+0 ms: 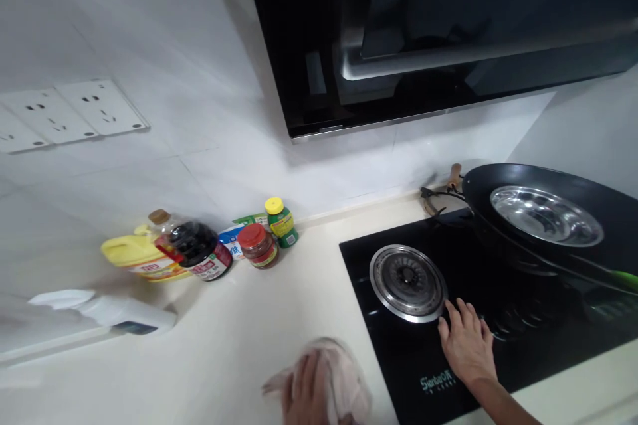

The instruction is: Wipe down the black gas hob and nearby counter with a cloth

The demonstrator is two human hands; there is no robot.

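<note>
The left hand [303,386] lies upon a pale cloth [349,375] on the near counter [219,358], left of the black gas cooktop [383,352]. Its fingers bend slightly; whether they grip cannot be told. The right hand [468,345], fingers loosely spread and holding nothing, rests just beside the left burner [409,283].

glossy white tiled wall [174,46] | white rectangular sockets [74,116] on it, left | black glass range hood [448,6], upper right

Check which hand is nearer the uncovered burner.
Right. The right hand is just beside the burner; the left hand is farther off, on the cloth left of the cooktop.
</note>
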